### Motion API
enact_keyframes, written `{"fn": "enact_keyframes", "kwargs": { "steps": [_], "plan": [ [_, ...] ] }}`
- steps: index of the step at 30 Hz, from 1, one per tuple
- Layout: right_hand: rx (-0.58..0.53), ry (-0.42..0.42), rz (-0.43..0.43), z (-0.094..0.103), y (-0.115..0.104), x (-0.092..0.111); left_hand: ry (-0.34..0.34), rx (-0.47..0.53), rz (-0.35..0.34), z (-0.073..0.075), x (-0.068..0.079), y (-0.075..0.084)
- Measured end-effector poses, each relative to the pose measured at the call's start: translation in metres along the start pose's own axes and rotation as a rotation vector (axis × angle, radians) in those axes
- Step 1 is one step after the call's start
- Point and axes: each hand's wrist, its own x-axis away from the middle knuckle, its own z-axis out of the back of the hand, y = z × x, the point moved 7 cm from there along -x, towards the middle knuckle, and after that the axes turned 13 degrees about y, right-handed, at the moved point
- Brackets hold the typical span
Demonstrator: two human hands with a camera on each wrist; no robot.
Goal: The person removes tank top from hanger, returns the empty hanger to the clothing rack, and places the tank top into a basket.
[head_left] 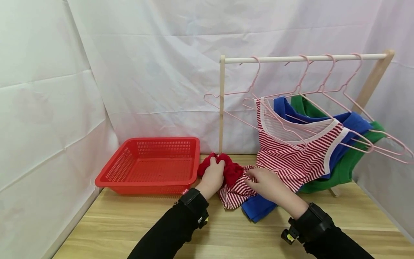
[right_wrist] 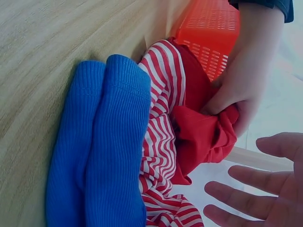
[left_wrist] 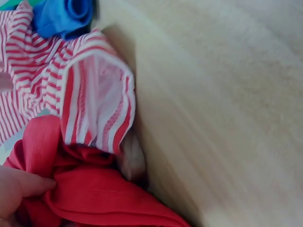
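Red garment: 1, bunched, lying between the red basket and the striped garment, near the foot of the rack's left post. Left hand: thumb and fingers pinching the red cloth. Right hand: fingers extended and spread, gripping nothing, beside the striped cloth and apart from the red. The 2 hands: apart from each other, near the same cloth. On the rack: 4 pink hangers hooked over the white rail; 3 garments, namely the striped in front, the blue garment behind it, the green garment farthest back. Striped and blue hems: reaching the wooden table. Step in hand, as judged: sorting out the bunched red cloth by its edges. Next move, as judged: calls for the right fingers to take a second edge, clear of the striped cloth, so that the garment can be opened out.
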Motion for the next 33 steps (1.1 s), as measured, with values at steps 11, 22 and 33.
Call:
{"fn": "enact_keyframes", "kwargs": {
  "steps": [11, 22, 33],
  "plan": [
    [-0.02, 0.029, -0.009, 0.011, 0.0, -0.004, 0.033, 0.213, 0.205, 0.032, -0.011, -0.007],
    [-0.068, 0.072, -0.034, 0.024, 0.0, -0.009, 0.147, 0.531, 0.351, 0.082, -0.022, -0.017],
    [-0.099, 0.089, -0.045, 0.032, -0.004, -0.013, 0.23, 0.904, 0.579, 0.13, -0.022, -0.042]
  ]
}}
